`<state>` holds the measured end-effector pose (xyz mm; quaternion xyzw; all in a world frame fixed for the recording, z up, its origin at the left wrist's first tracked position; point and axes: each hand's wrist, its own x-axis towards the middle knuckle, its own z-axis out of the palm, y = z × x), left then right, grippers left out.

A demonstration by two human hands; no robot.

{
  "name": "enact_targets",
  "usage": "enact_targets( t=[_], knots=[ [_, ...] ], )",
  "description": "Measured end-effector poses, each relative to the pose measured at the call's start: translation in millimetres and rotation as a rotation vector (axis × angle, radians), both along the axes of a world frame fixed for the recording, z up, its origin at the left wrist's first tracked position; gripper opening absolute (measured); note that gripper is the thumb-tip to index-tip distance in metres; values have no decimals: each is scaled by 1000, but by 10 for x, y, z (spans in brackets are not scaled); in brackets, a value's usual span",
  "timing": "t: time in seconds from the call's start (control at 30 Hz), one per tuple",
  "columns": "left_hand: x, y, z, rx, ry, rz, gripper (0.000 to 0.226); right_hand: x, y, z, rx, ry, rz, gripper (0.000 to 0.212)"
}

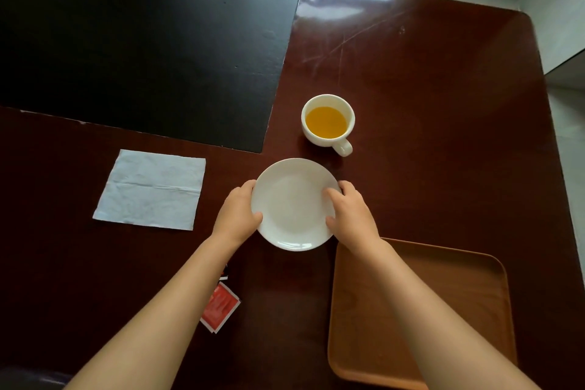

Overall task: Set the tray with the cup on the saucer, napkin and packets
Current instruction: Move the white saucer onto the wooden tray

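Note:
A white saucer (292, 204) lies on the dark wooden table in the middle. My left hand (237, 215) grips its left rim and my right hand (349, 215) grips its right rim. Just beyond it stands a white cup (327, 122) holding orange liquid, handle turned toward me. A white napkin (152, 190) lies flat to the left. A red packet (220, 310) shows beside my left forearm, and a second packet is mostly hidden under that arm. The brown wooden tray (468, 294) sits at the near right, partly under my right forearm.
A large black mat (142, 47) covers the far left of the table. The table's right edge (550, 142) runs beside a pale tiled floor. Glare marks the far middle of the tabletop.

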<state>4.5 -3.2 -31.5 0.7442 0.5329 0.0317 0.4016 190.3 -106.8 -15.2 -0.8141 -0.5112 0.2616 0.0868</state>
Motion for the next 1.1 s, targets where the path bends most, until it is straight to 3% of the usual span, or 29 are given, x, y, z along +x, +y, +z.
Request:
enact_targets(
  t=[0.13, 0.37, 0.63, 0.9, 1.1],
  knots=[
    [-10, 12, -16, -190, -158, 174, 56, -14, 53, -53, 94, 166, -197, 62],
    [-68, 59, 79, -402, -295, 238, 64, 77, 41, -29, 150, 287, -412, 43],
    [-4, -210, 373, -468, -466, 192, 61, 271, -429, 248, 295, 566, -619, 41],
    [312, -761, 489, -454, -486, 68, 56, 445, -1240, 431, 421, 526, -732, 45],
    [410, -1176, 400, -376, -403, -5, 50, 389, -1728, 393, 445, 510, -788, 44]
  ],
)
